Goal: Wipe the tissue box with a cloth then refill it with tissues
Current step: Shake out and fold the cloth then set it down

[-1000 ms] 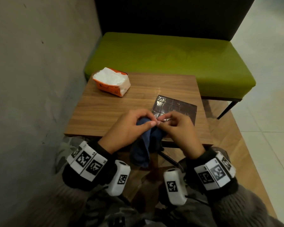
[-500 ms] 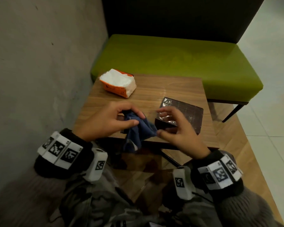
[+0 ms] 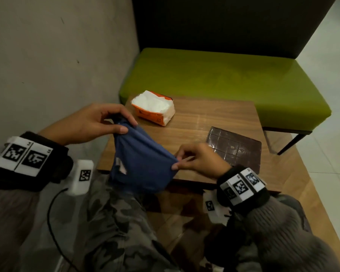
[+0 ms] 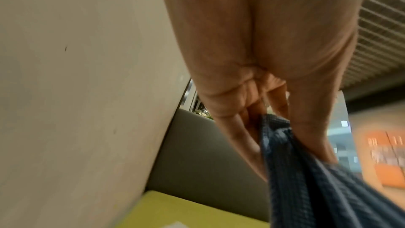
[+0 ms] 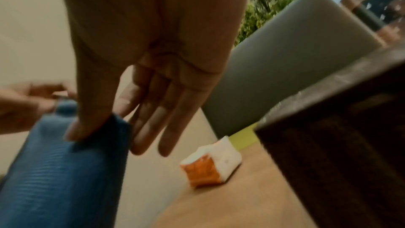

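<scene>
Blue waffle-weave cloth (image 3: 143, 163) stretched between left hand (image 3: 98, 122) and right hand (image 3: 200, 161), thumb-and-finger pinch at each end, above near table edge. Dark brown glossy tissue box (image 3: 236, 150) on wooden table (image 3: 204, 118), behind right hand. Orange-and-white tissue pack (image 3: 155, 109) at far left, probably opened.

We see the dark brown tissue box (image 3: 235, 149) lying flat on the bench (image 3: 204, 118). Left of it, our blue cloth (image 3: 143, 161) hangs stretched; beyond it sits the orange-and-white tissue pack (image 3: 154, 109).
</scene>
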{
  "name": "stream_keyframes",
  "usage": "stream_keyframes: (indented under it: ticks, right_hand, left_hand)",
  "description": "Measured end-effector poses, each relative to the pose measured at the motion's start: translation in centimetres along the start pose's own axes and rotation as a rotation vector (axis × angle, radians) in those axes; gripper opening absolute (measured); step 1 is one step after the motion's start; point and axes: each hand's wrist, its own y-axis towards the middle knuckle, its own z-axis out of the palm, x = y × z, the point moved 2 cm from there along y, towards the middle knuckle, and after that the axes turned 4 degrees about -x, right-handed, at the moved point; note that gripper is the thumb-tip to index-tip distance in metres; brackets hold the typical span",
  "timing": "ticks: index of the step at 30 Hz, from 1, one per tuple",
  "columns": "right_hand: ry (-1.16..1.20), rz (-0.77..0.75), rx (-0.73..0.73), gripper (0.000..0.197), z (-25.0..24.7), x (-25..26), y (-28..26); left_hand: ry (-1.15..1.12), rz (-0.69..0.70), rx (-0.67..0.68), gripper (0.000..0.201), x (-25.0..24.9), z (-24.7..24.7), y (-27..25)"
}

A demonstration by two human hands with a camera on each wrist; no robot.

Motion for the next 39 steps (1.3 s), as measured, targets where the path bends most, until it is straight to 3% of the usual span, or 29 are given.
stream_keyframes:
  ticks: [2, 3, 5, 7, 9, 13, 15, 17, 19, 22, 26, 32, 35, 39]
  right_hand:
    - [0.002, 0.039, -0.136, 0.022, -1.5, 0.4, 1.7]
    - [-0.025, 0.014, -0.202, 0.023, -2.1, 0.7, 2.6]
    - [-0.168, -0.136, -0.335, 0.021, -2.7, 1.7, 4.1]
    - [-0.376, -0.347, -0.441, 0.019, -2.7, 2.5, 5.2]
    - [-0.519, -0.429, -0.465, 0.019, -2.0, 2.2, 6.1]
    - [-0.688, -0.293, -0.37, 0.017, 1.4, -1.5, 6.6]
    - [-0.748, -0.182, -0.187, 0.015, 3.4, -3.0, 6.2]
    - [-0.814, -0.043, 0.048, 0.025, 5.5, -4.1, 5.6]
    - [-0.79, 0.004, 0.103, 0.032, 7.0, -4.4, 5.1]
    - [-0.677, 0.003, 0.004, 0.033, 8.2, -3.9, 5.7]
    - [-0.734, 0.162, 0.006, 0.033, 9.3, -3.2, 6.8]
    - [-0.828, 0.305, -0.161, 0.027, 10.0, -3.6, 6.7]
    - [-0.695, 0.243, -0.134, 0.023, 8.9, -3.9, 6.5]
    - [-0.135, -0.027, -0.486, 0.007, 5.9, -3.0, 5.4]
  left_hand:
    - [0.203, -0.014, -0.035, 0.019, 2.0, -1.3, 0.9]
    - [0.297, -0.015, -0.08, 0.031, 3.0, -1.7, 1.3]
    - [0.419, 0.003, -0.212, 0.043, 4.4, -1.8, 2.4]
    - [0.493, 0.084, -0.367, 0.032, 5.0, -1.6, 3.0]
    - [0.537, 0.146, -0.433, 0.022, 6.1, -1.2, 3.2]
    - [0.502, 0.021, -0.229, 0.025, 10.3, 1.6, 2.5]
    - [0.506, -0.11, -0.073, 0.02, 12.0, 2.9, 2.0]
    - [0.498, -0.152, 0.045, 0.026, 13.0, 3.8, 1.8]
    - [0.472, -0.136, 0.074, 0.027, 13.2, 4.3, 1.8]
    - [0.424, -0.093, 0.104, 0.025, 12.8, 4.6, 2.2]
    - [0.429, -0.068, 0.142, 0.031, 11.6, 4.6, 2.3]
    - [0.45, -0.15, 0.133, 0.024, 12.2, 4.1, 1.6]
    - [0.474, -0.204, 0.137, 0.024, 12.8, 3.9, 1.2]
    - [0.486, -0.235, 0.026, 0.023, 13.1, 2.6, 0.6]
